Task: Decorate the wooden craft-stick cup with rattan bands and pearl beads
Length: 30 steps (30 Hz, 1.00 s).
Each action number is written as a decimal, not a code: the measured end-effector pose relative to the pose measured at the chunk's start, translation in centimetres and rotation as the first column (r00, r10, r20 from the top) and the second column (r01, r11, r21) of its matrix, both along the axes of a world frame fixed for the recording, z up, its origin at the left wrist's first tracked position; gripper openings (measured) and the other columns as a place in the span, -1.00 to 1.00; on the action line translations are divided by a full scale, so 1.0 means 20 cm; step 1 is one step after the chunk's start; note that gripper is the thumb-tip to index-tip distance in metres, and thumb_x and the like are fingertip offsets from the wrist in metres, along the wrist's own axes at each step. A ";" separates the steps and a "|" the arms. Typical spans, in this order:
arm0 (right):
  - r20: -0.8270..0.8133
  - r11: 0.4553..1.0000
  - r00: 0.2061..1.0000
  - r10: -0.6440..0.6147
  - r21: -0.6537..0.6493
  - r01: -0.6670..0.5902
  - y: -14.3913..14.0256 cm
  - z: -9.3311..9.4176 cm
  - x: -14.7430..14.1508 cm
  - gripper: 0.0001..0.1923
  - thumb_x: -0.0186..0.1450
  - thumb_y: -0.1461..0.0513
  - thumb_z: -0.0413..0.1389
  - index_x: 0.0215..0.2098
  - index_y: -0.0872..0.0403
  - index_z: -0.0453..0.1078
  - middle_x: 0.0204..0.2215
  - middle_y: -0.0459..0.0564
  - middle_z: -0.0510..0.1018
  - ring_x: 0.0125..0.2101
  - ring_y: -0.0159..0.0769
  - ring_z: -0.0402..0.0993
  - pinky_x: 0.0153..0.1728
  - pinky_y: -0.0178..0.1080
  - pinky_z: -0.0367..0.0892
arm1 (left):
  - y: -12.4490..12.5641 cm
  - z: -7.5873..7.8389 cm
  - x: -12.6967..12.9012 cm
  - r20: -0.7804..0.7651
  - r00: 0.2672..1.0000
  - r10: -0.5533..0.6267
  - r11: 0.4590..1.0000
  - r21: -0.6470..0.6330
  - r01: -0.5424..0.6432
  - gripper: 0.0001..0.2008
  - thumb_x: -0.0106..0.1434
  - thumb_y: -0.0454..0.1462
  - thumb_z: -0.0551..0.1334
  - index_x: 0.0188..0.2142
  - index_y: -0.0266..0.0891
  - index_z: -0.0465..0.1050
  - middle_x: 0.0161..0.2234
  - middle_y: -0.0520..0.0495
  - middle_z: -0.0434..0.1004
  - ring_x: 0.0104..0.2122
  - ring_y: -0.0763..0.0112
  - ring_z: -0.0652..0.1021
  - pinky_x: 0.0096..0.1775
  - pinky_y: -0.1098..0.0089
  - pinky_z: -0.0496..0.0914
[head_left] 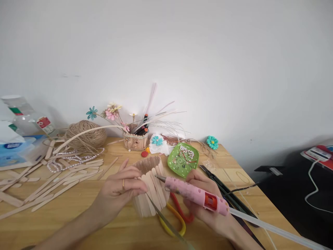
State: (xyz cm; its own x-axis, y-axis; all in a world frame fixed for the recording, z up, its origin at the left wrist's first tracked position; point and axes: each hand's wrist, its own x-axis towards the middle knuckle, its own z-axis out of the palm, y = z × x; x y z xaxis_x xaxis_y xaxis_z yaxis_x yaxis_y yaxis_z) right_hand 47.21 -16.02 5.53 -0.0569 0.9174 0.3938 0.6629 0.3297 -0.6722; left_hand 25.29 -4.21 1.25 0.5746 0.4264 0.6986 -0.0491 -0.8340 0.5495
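The left hand (pixel 122 189) closes its grip on the near side of a small round holder of ice-cream sticks (pixel 151 189), which stands on the desk (pixel 78 222) close to the near edge, fingers pressed on the outer sticks. The right hand (pixel 200 194) has its grip clamped on a pink glue gun (pixel 194 193), whose metal nozzle touches, or nearly touches, a stick high on the holder's right side. The main risk I judge here is a burn: the left fingertips (pixel 142 189) sit very near the nozzle, and hot glue squeezed out could run onto them. Too hard a squeeze by the left hand could also push the glued sticks out of line or collapse the wall. Scissors (pixel 177 217) with red and yellow handles lie just under the gun, so a drip may foul them. The gun's glue stick (pixel 273 229) trails off the right; a snag on it could jerk the nozzle. Loose sticks (pixel 65 177) lie well to the left.
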 end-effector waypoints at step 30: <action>0.112 0.988 0.994 0.014 0.153 -0.031 0.03 -0.03 -0.01 -0.68 0.05 0.35 -0.03 -0.67 0.03 -0.15 -0.72 -0.12 0.12 -0.64 -0.36 0.12 -0.70 -0.27 0.03 | 0.00 0.02 -0.01 -0.125 0.977 -0.170 0.985 -0.036 0.166 -0.72 0.18 -0.49 0.17 -0.24 -0.05 0.43 -0.39 0.10 0.46 -0.28 0.45 0.48 0.24 0.06 -0.19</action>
